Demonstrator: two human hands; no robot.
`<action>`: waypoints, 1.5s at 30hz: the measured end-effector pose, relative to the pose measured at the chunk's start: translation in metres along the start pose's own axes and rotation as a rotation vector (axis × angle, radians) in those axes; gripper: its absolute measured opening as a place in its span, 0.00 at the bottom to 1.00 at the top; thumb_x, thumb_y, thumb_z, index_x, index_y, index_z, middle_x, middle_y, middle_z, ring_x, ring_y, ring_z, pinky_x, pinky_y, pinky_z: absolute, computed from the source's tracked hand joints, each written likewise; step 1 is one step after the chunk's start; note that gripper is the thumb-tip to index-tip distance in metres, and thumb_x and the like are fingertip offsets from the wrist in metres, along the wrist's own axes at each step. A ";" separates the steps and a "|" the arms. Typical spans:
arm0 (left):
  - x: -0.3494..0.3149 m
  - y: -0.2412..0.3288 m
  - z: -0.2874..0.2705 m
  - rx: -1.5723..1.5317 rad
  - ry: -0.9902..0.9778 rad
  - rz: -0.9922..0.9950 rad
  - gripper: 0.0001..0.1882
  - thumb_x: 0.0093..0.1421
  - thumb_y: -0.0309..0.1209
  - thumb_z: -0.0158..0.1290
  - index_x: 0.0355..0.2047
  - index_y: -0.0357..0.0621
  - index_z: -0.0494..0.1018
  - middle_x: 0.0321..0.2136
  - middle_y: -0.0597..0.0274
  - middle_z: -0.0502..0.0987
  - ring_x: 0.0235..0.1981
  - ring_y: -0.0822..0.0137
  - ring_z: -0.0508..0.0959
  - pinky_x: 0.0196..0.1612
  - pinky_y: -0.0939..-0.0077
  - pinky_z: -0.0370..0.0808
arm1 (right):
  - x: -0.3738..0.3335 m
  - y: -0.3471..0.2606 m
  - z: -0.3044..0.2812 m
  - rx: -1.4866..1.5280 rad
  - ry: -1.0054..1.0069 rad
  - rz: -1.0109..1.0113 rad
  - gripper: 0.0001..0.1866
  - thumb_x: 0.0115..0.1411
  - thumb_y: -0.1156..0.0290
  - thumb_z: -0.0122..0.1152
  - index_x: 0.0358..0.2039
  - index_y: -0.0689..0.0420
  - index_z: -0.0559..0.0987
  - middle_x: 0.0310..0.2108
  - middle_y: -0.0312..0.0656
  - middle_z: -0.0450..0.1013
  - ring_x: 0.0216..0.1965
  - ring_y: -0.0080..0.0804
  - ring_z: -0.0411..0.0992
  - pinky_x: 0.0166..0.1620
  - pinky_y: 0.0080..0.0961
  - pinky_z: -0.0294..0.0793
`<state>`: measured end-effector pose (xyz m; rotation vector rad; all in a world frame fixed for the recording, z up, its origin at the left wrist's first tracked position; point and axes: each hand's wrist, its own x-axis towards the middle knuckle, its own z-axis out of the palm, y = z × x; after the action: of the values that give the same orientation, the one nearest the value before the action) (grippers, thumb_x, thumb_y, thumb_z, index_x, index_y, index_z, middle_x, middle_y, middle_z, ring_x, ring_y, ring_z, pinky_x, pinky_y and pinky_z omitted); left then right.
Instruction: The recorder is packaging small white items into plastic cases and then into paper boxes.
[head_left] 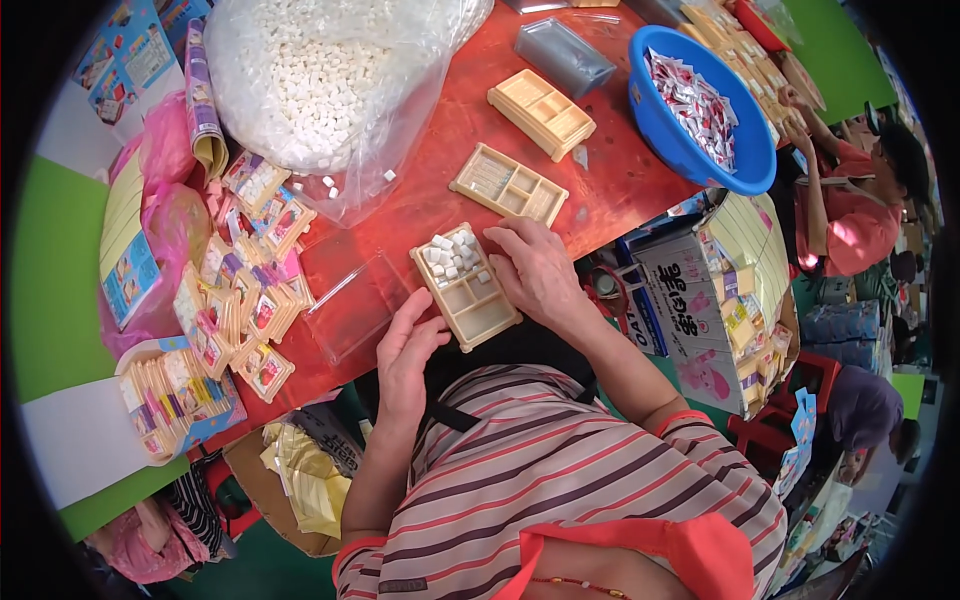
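A cream plastic tray [482,321] with compartments lies at the near table edge, its near end reaching past the edge. Small white cubes [452,254] fill its far compartment; the near one shows no cubes. My left hand [405,350] is beside the tray's left wall, fingers apart and stretched. At the tray's far right rim rests my right hand [537,268], its fingers loosely bent and apart, the thumb close to the wall. Just beyond, a second cream tray [510,186] lies with nothing loose in it, and behind that sits a stack of similar trays [541,113].
A clear bag of white cubes [320,90] covers the far left. Printed cream packs [265,310] pile up at the left. A blue basin [640,100] of small sachets and a grey plastic block [565,57] stand far right; a carton [690,330] is below. Other people work at right.
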<state>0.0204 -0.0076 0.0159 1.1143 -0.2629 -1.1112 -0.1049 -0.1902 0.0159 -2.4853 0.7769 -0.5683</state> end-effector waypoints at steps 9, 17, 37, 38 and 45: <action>0.032 0.002 0.015 1.393 -0.005 0.763 0.33 0.60 0.30 0.53 0.64 0.33 0.58 0.65 0.36 0.55 0.64 0.42 0.59 0.63 0.48 0.57 | -0.005 -0.005 0.015 -0.054 0.086 -0.166 0.23 0.58 0.72 0.60 0.54 0.59 0.72 0.54 0.46 0.68 0.54 0.43 0.67 0.53 0.37 0.63; 0.059 -0.004 0.022 1.496 -0.206 0.664 0.37 0.61 0.33 0.52 0.68 0.37 0.52 0.67 0.44 0.53 0.69 0.45 0.53 0.66 0.44 0.50 | -0.024 0.006 0.000 -0.018 0.086 -0.243 0.11 0.52 0.72 0.64 0.38 0.55 0.79 0.45 0.41 0.71 0.48 0.40 0.69 0.53 0.39 0.62; 0.055 0.007 0.005 1.044 -0.090 0.674 0.27 0.65 0.29 0.47 0.63 0.31 0.59 0.64 0.40 0.60 0.65 0.45 0.61 0.64 0.53 0.58 | 0.002 0.004 0.023 0.044 0.174 -0.255 0.13 0.52 0.76 0.63 0.40 0.57 0.78 0.45 0.41 0.72 0.47 0.40 0.70 0.51 0.38 0.63; 0.057 0.005 0.011 1.233 -0.078 0.695 0.30 0.64 0.32 0.48 0.64 0.32 0.58 0.65 0.41 0.58 0.66 0.44 0.59 0.65 0.49 0.56 | 0.003 0.006 0.022 0.059 0.198 -0.219 0.14 0.53 0.76 0.63 0.42 0.58 0.78 0.46 0.42 0.72 0.47 0.41 0.70 0.51 0.38 0.63; 0.059 -0.015 0.023 1.690 -0.204 0.763 0.42 0.59 0.46 0.53 0.67 0.37 0.53 0.69 0.46 0.52 0.70 0.45 0.51 0.66 0.42 0.49 | -0.008 0.009 0.016 0.014 0.181 -0.241 0.16 0.54 0.77 0.61 0.45 0.59 0.77 0.49 0.45 0.72 0.49 0.42 0.70 0.52 0.39 0.63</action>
<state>0.0244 -0.0691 -0.0050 2.0168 -1.8353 -0.0711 -0.1065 -0.1872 -0.0040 -2.5576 0.5374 -0.8915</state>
